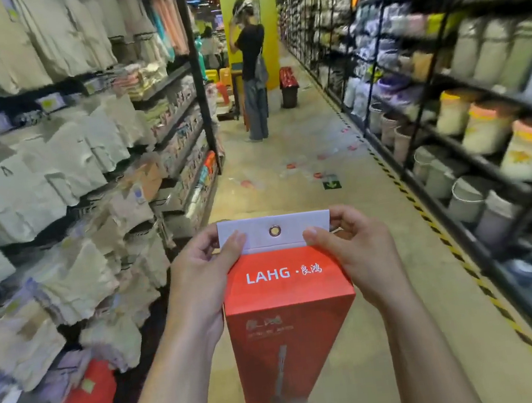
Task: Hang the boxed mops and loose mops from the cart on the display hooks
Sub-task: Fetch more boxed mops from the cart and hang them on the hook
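Observation:
A tall red boxed mop [290, 325] printed with "LAHG" stands upright in front of me, held over the aisle floor. Its white hang tab [255, 232] with a metal eyelet points up. My left hand [200, 276] grips the tab's left end and the box's upper left side, thumb on the front. My right hand [354, 250] holds the tab's right end and the box's upper right corner. No cart, loose mops or display hooks show in the head view.
Shelves of hanging cloth goods [52, 160] line the left. Black racks with buckets and bins [483, 127] line the right, edged by yellow-black floor tape [427, 215]. A person [253, 69] stands far down the aisle beside a dark bin [289, 88] and a yellow pillar.

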Tool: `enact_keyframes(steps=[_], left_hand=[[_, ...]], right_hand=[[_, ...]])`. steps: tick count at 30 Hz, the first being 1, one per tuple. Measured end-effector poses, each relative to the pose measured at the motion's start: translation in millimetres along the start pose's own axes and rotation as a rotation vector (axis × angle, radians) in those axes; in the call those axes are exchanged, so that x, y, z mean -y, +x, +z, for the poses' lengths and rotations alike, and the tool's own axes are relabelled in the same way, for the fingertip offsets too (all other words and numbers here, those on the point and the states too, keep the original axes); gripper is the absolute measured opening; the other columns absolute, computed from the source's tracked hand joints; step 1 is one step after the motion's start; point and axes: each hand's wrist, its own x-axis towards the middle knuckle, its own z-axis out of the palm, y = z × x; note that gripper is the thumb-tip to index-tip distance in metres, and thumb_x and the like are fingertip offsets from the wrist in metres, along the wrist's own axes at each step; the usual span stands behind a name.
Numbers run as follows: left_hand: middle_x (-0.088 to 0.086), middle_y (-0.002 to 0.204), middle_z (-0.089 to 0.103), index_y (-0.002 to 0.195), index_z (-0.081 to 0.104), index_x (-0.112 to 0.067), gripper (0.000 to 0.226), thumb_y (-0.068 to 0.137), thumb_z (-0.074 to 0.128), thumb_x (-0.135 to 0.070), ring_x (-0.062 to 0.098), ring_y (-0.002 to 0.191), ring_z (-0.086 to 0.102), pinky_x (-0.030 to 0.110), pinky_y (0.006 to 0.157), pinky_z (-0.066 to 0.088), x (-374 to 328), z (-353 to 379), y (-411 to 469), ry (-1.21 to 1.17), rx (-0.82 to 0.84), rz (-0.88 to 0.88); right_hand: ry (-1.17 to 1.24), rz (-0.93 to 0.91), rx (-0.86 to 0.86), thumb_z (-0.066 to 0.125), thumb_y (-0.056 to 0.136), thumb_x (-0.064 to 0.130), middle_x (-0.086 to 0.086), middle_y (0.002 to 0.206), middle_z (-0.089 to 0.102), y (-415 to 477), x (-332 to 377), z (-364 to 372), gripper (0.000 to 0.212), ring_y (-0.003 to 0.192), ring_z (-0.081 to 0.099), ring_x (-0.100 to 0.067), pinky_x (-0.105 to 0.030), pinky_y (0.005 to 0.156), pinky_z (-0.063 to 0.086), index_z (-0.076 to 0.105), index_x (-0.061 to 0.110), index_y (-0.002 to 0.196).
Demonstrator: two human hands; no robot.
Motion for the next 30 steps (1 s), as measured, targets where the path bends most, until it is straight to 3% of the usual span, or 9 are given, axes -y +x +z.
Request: enact_keyframes(steps=[4, 10, 15, 19, 24, 27, 30], left_hand=[[0.022, 0.099, 0.076, 0.098, 0.079, -0.017, 0.01, 0.091, 0.076, -0.011, 0.032, 0.08, 0.072, 0.053, 0.081, 0.06, 19.0, 45.7, 57.6, 0.049, 0.159, -0.022], [0.014, 0.095, 0.079, 0.088, 0.081, -0.025, 0.016, 0.092, 0.074, -0.011, 0.031, 0.082, 0.073, 0.049, 0.08, 0.061, 40.4, 133.3, 133.1, 0.05, 0.434, -0.081], [0.002, 0.083, 0.079, 0.088, 0.08, -0.024, 0.014, 0.091, 0.075, -0.011, 0.027, 0.078, 0.074, 0.042, 0.072, 0.064, 53.5, 214.4, 182.9, 0.08, 0.65, -0.093], [0.004, 0.082, 0.078, 0.095, 0.078, -0.022, 0.012, 0.092, 0.074, -0.01, 0.025, 0.076, 0.074, 0.036, 0.062, 0.063, 63.0, 284.5, 204.5, 0.106, 0.801, -0.068], [0.008, 0.093, 0.079, 0.104, 0.077, -0.022, 0.014, 0.095, 0.072, -0.013, 0.024, 0.08, 0.077, 0.033, 0.061, 0.061, 77.3, 377.3, 226.5, 0.153, 0.981, -0.015], [0.007, 0.094, 0.079, 0.107, 0.077, -0.022, 0.015, 0.095, 0.072, -0.014, 0.026, 0.083, 0.077, 0.036, 0.065, 0.061, 90.0, 432.9, 240.7, 0.165, 1.03, 0.001], [0.003, 0.092, 0.079, 0.107, 0.077, -0.021, 0.017, 0.095, 0.072, -0.011, 0.02, 0.08, 0.077, 0.03, 0.063, 0.06, 103.8, 489.5, 254.0, 0.167, 1.051, 0.016]], right_hand=[[-0.103, -0.003, -0.133, 0.083, 0.085, 0.012, 0.005, 0.082, 0.075, 36.7, -8.5, -40.0, 0.015, 0.068, 0.069, -0.017, -0.032, 0.059, 0.057, 0.078, 0.025, 0.091], [-0.222, 0.045, -0.373, 0.085, 0.085, 0.016, -0.001, 0.088, 0.076, 81.8, -11.3, -99.1, 0.017, 0.078, 0.076, -0.033, -0.051, 0.068, 0.064, 0.078, 0.031, 0.09], [-0.239, 0.041, -0.598, 0.084, 0.084, 0.012, 0.001, 0.084, 0.078, 107.9, -12.3, -141.9, 0.017, 0.07, 0.075, -0.015, -0.029, 0.058, 0.059, 0.077, 0.023, 0.096], [-0.303, 0.049, -0.77, 0.082, 0.086, 0.013, -0.003, 0.084, 0.077, 124.1, -17.3, -182.6, 0.016, 0.077, 0.074, -0.028, -0.042, 0.065, 0.064, 0.077, 0.023, 0.098], [-0.366, 0.025, -0.899, 0.083, 0.087, 0.015, 0.002, 0.087, 0.079, 148.8, -20.4, -245.8, 0.016, 0.083, 0.076, -0.023, -0.039, 0.072, 0.064, 0.076, 0.025, 0.097], [-0.403, 0.009, -0.945, 0.084, 0.085, 0.018, 0.01, 0.083, 0.077, 170.4, -24.3, -288.8, 0.015, 0.078, 0.074, -0.012, -0.03, 0.066, 0.061, 0.075, 0.027, 0.094], [-0.402, 0.013, -0.961, 0.083, 0.086, 0.018, 0.013, 0.082, 0.076, 196.3, -27.6, -334.2, 0.016, 0.074, 0.073, -0.006, -0.019, 0.06, 0.058, 0.074, 0.029, 0.092]])
